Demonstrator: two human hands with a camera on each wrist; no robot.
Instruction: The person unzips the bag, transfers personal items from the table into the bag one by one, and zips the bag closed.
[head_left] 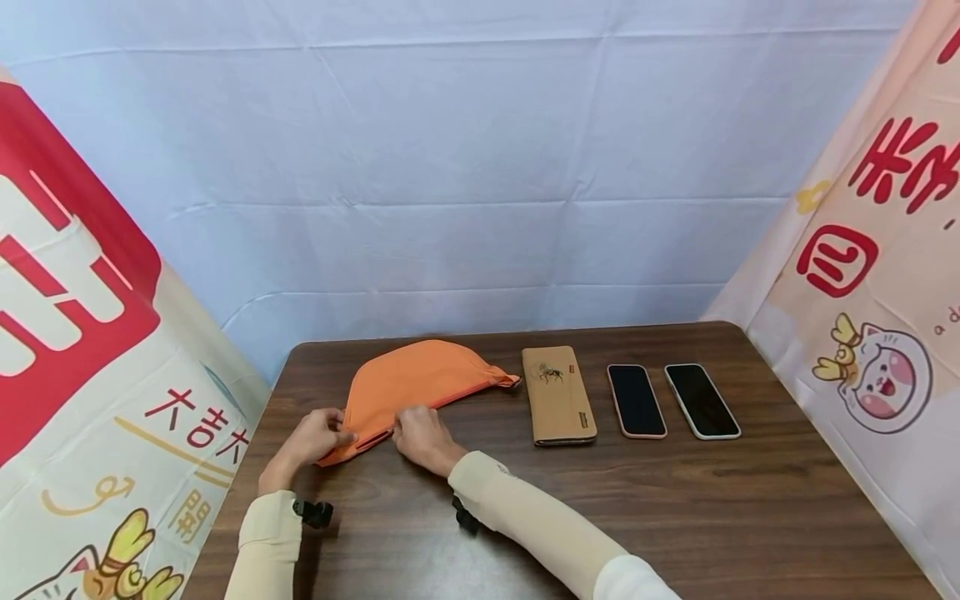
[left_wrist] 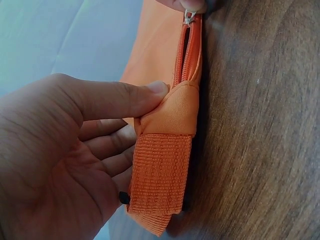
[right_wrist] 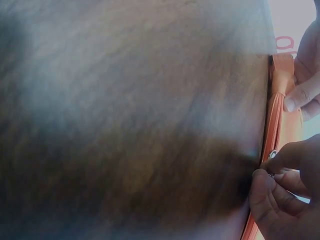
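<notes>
An orange waist bag [head_left: 420, 375] lies on the wooden table, its zipper edge facing the person. My left hand [head_left: 311, 440] pinches the bag's left end between thumb and fingers, just above the webbing strap [left_wrist: 161, 175] in the left wrist view. My right hand [head_left: 425, 439] pinches the zipper pull [right_wrist: 272, 155], thumb against curled fingers. Between the two hands the zipper [left_wrist: 184, 57] is parted in a short slit. The bag's inside is too dark to make out.
Right of the bag lies a tan long wallet [head_left: 558, 396]. Farther right are a phone with a pinkish-red edge [head_left: 636, 402] and a phone with a white edge [head_left: 702, 402]. A pale cloth [head_left: 465, 167] hangs behind the table [head_left: 720, 517], with printed cloths at both sides.
</notes>
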